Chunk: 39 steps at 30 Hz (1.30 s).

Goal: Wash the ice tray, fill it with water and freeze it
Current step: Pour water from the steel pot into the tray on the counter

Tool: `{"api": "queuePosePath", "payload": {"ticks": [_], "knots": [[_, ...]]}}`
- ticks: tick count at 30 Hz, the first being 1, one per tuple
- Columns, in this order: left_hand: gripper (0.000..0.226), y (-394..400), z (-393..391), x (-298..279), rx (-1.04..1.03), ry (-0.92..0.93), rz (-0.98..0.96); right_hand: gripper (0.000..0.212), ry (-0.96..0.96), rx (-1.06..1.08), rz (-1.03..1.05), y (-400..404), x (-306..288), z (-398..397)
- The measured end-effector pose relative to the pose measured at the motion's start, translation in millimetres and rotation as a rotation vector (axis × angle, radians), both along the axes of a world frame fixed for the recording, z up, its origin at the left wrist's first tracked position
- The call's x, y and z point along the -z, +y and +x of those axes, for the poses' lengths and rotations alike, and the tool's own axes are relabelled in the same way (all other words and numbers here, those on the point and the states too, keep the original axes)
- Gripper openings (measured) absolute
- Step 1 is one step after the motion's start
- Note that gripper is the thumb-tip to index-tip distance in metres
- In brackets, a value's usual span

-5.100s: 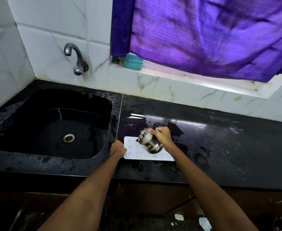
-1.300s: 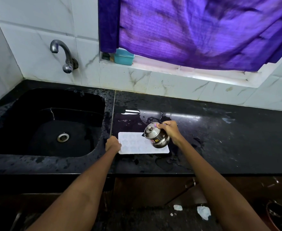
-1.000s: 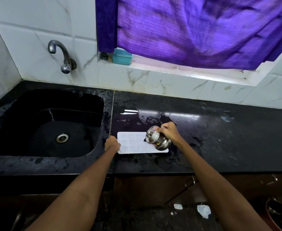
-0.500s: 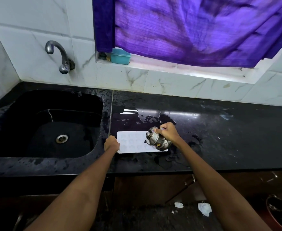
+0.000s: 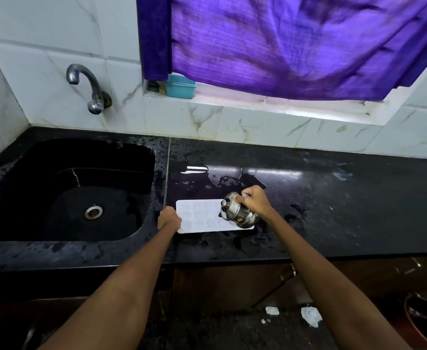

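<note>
On the wet black desk (image 5: pixel 333 210), at 3 o'clock from the sink (image 5: pixel 68 193), the ice tray (image 5: pixel 199 218) looks light, slippery and probably bendy, so the left hand (image 5: pixel 169 220) clenches its near-left edge while the right hand (image 5: pixel 254 200) grasps a tilted steel pot (image 5: pixel 237 210) over it

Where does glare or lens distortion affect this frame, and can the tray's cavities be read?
Head view: window glare streaks the wet black countertop behind the white ice tray; wide-angle lens bows the counter edge and wall tiles; the tray is washed out, cavities faint; the steel pot, tipped in the right hand, is sharp; the left hand holds the tray's edge.
</note>
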State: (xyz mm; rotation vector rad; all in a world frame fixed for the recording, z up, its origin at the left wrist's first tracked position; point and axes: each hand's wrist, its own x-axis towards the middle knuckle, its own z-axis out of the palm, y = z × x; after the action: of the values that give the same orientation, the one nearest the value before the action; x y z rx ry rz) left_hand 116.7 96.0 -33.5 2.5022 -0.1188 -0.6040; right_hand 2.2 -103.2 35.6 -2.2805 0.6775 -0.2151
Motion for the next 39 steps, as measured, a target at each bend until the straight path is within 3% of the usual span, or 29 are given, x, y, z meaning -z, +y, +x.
{"api": "queuePosePath", "payload": {"ticks": [6,15,30,39], "knots": [[0.033,0,-2,0,0.003,-0.007,0.008,0.060,-0.024,-0.001,0.019,-1,2,-2],[0.034,-2,-3,-1,0.015,-0.012,0.003,0.054,-0.208,0.211,0.287,-18,-7,-10],[0.033,-1,-3,1,0.009,-0.013,0.001,0.060,-0.005,0.093,-0.032,-20,0,-20],[0.032,0,-3,4,-0.005,-0.019,-0.007,0.059,0.016,0.078,-0.087,-20,-2,-23]]}}
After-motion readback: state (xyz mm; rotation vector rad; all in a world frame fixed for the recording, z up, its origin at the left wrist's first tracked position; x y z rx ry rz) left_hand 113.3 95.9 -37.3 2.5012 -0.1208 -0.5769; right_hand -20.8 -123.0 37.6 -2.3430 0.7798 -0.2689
